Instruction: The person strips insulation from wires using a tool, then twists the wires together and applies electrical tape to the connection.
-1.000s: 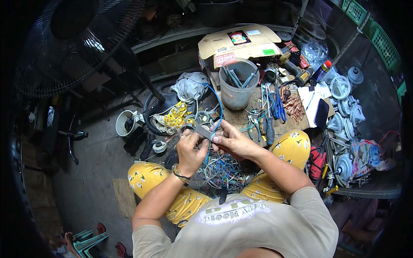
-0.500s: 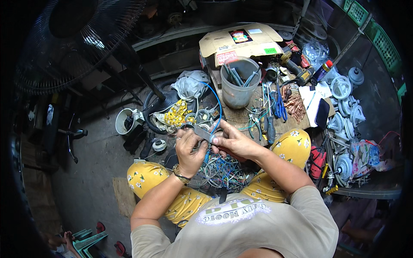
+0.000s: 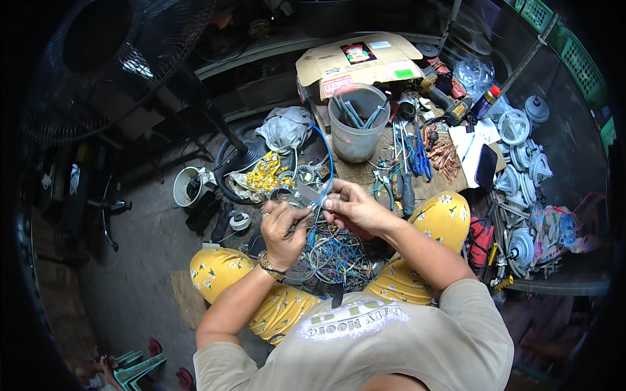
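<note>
My right hand (image 3: 349,212) is closed on a blue wire (image 3: 330,156) and a flat grey metal blade (image 3: 306,192), thumb pressed near the wire. My left hand (image 3: 283,234) has its fingers pinched at the wire's lower part, just left of my right hand; exactly what they grip is partly hidden. The blue wire arches up past the plastic bucket (image 3: 357,143) toward a grey cloth bundle (image 3: 280,130). Below both hands, a tangle of coloured wires (image 3: 339,254) lies between my knees. Pliers (image 3: 389,192), a screwdriver (image 3: 408,199) and blue-handled scissors (image 3: 420,159) lie beyond my right hand.
A standing fan (image 3: 98,45) is at upper left, beside a white pail (image 3: 186,189). Cardboard (image 3: 352,62), a drill (image 3: 443,98), copper scraps (image 3: 443,163), a phone (image 3: 486,166) and pale plastic parts (image 3: 521,156) crowd the right. Another person's foot (image 3: 107,368) shows at lower left.
My left hand has shifted slightly down and left, its fingers bending toward the wire. The blade's end that was between both hands now sits higher, with more blue wire showing at my fingertips.
</note>
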The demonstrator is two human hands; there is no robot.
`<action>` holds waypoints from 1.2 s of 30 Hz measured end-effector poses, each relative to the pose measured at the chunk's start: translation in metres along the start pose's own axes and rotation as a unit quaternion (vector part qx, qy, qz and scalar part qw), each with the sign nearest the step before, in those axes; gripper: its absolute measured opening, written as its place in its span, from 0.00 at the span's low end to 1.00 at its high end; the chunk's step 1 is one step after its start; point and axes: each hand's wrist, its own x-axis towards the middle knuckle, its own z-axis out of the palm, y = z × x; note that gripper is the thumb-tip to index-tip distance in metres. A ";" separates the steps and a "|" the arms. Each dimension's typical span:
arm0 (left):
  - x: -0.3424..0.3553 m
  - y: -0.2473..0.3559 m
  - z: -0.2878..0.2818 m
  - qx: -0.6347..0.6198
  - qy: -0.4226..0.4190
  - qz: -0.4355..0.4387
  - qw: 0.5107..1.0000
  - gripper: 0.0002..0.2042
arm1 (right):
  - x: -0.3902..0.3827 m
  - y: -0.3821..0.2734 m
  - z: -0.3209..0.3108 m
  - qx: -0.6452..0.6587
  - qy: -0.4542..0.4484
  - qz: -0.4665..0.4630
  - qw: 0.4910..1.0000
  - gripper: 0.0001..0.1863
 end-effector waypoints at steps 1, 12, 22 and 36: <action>0.000 0.000 0.000 -0.003 0.008 -0.002 1.000 0.06 | 0.001 -0.001 -0.005 0.004 -0.007 0.000 1.000 0.10; -0.005 -0.005 0.004 0.005 0.036 -0.005 0.999 0.08 | -0.001 0.006 0.014 0.000 -0.038 0.012 0.999 0.17; -0.003 -0.004 0.003 -0.001 0.032 0.005 0.999 0.08 | 0.000 0.008 0.013 -0.013 -0.015 0.014 1.000 0.12; 0.000 0.007 -0.005 -0.034 -0.001 -0.041 0.999 0.06 | 0.002 0.000 -0.001 -0.020 -0.005 0.013 1.000 0.13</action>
